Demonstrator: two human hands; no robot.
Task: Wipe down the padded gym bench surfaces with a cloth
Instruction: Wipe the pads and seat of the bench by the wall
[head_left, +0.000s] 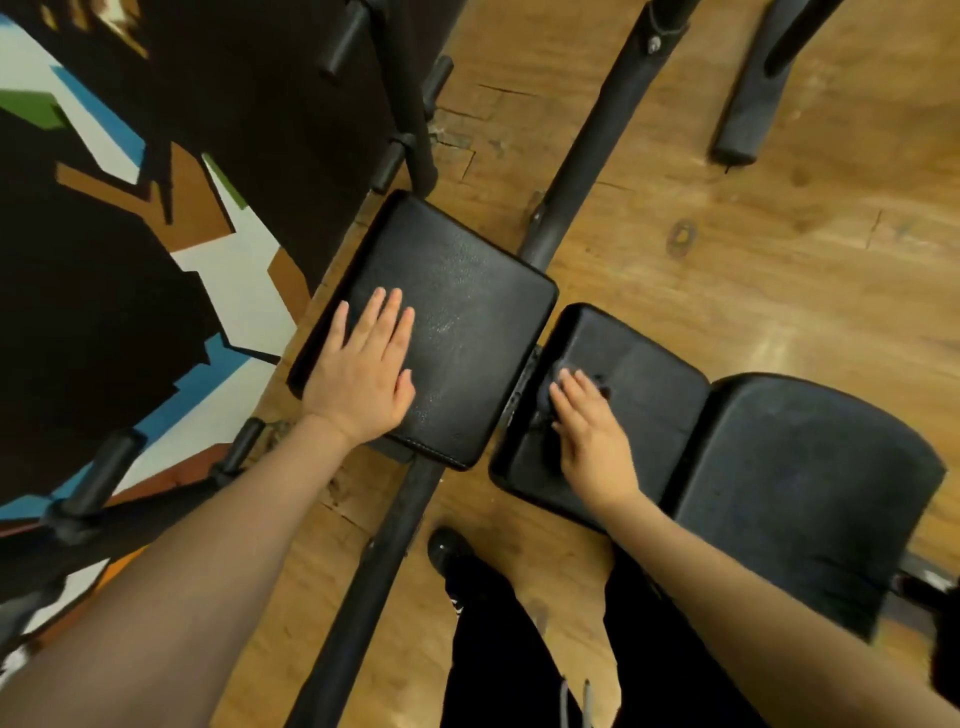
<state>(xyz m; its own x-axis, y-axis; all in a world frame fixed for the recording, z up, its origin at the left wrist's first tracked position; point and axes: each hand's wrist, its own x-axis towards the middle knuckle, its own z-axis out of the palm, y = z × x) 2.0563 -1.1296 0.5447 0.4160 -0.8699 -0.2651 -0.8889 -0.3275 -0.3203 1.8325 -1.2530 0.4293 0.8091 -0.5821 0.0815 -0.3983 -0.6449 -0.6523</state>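
Note:
Three black padded bench sections lie in a row. The square left pad (457, 312) carries my left hand (363, 374), flat with its fingers straight. On the middle pad (644, 384), my right hand (592, 436) presses a dark cloth (558, 382); only a bunched part of the cloth shows past the fingertips, near the pad's left edge. The larger right pad (810, 493) is untouched. The cloth blends with the black padding.
The bench's black metal frame tube (395, 535) runs diagonally across the wooden floor (753, 249). A rack with black pegs (400, 156) stands against a painted wall at left. Another black machine leg (753, 98) is at the top right. My black shoe (447, 551) and trousers are below.

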